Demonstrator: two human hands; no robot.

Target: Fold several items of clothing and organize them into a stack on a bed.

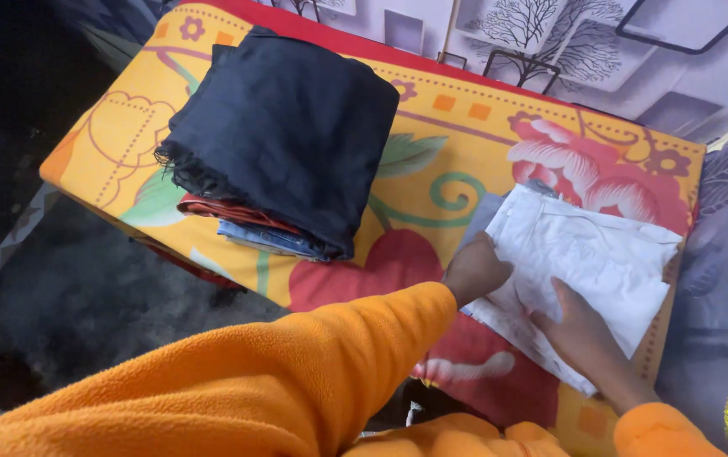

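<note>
left hand [475, 269] flat on white cloth [588, 254] left edge | right hand [579, 326] flat on near edge

Left hand [475, 269]: fingertips tucked under the edge of the white folded cloth [579, 258], not visible. Right hand [582, 332]: palm side hidden against the cloth. Grey garment [480, 217] beneath it mostly covered. In the stack, red [228, 211] and blue [266, 239] items show edges only under the black cloth [283, 127]. Bed [465, 135] far end cut off.
</note>
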